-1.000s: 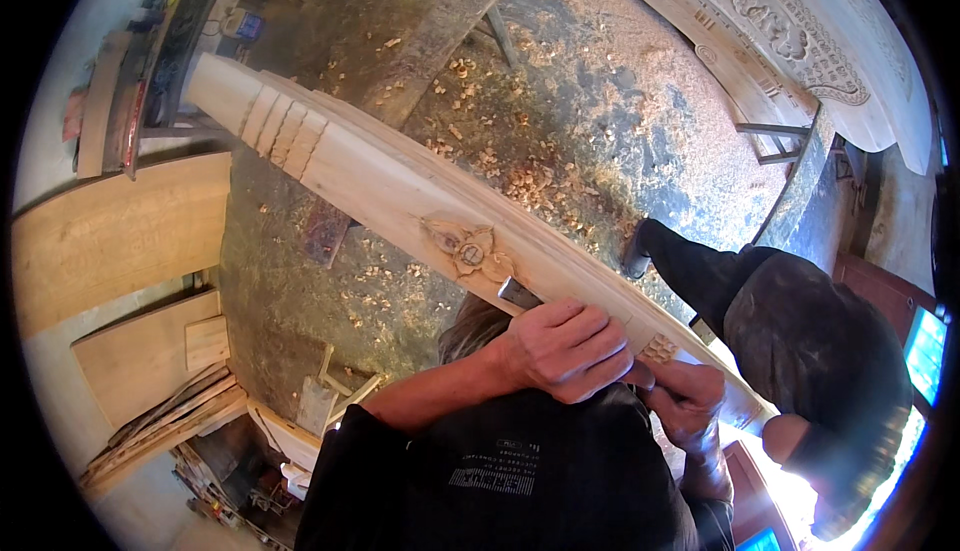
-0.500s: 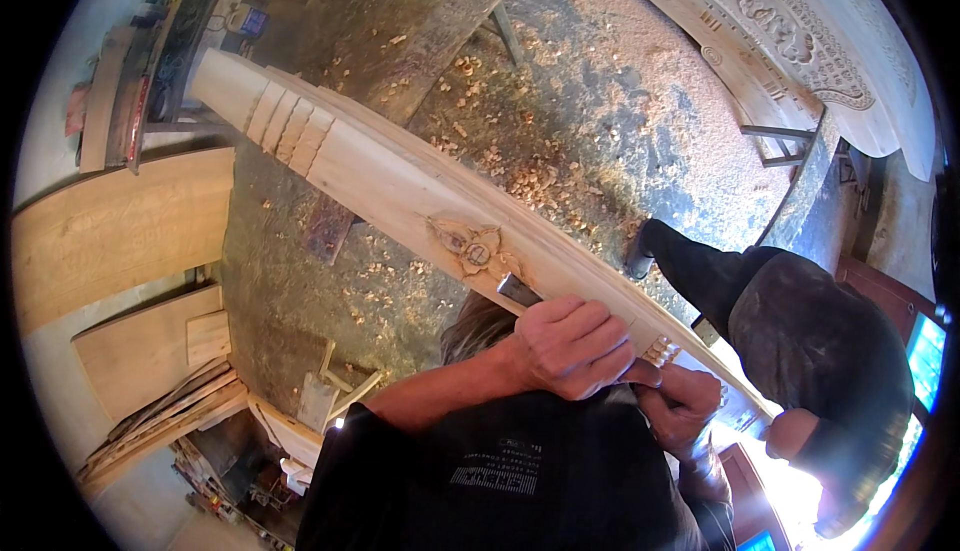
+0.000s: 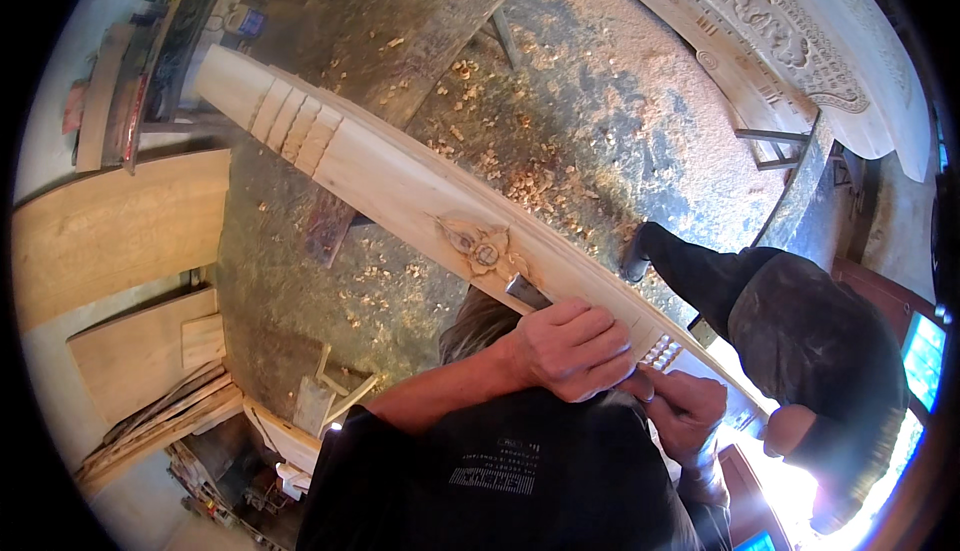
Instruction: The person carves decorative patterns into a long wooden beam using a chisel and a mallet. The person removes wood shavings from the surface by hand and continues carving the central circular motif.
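Observation:
My left hand (image 3: pixel 578 349) is closed round a chisel, with the flat metal blade (image 3: pixel 527 292) sticking out past the fingers. The blade's tip rests on or just over a long pale wooden board (image 3: pixel 385 186), beside the lower right of a carved flower (image 3: pixel 487 254). My right hand (image 3: pixel 687 411) is closed close behind the left, its fingers at the rear end of the chisel, whose handle is mostly hidden by my hands. A row of carved beads (image 3: pixel 661 352) shows on the board above the right hand. Grooved bands (image 3: pixel 298 131) cross its far left part.
Another person in dark clothes (image 3: pixel 815 336) bends over at the right, close to the board. A large carved panel (image 3: pixel 770 26) rests on a trestle at the far right. Wood shavings (image 3: pixel 540 186) litter the floor. Boards (image 3: pixel 150 371) lean at the left.
My right hand has shifted slightly down and back, uncovering more of the beads. The left hand and chisel have barely moved against the carved flower. The whole view has shifted a little.

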